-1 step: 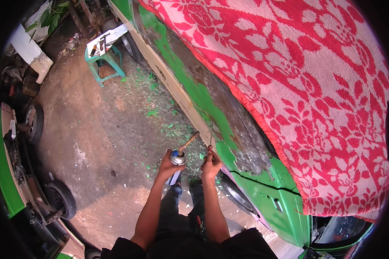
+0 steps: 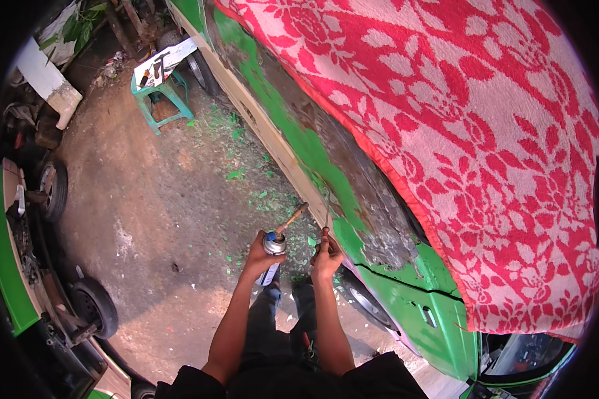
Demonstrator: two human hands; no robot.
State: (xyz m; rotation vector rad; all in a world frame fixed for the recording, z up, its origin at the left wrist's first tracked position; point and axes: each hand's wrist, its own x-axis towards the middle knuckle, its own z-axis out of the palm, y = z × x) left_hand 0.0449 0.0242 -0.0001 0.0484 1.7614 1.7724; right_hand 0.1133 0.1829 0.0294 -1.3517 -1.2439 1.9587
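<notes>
The green car body panel (image 2: pixel 406 299) is painted metal, glossy where the paint remains and dull, rough grey-brown where it has been stripped to bare metal (image 2: pixel 373 199). Over it lies a red and cream floral woven cloth (image 2: pixel 459 120), soft and matt with a towel-like nap. The left hand (image 2: pixel 259 256) grips a small cylindrical gas torch (image 2: pixel 273 245) with a shiny metal can and a brass-coloured nozzle. The right hand (image 2: pixel 326 256) holds a thin metal scraper (image 2: pixel 327 214), too slender to judge its finish. The ground (image 2: pixel 160 199) is rough, matt packed earth or concrete littered with green paint flakes (image 2: pixel 246 179). A small green stool (image 2: pixel 161 86) looks painted and worn.
</notes>
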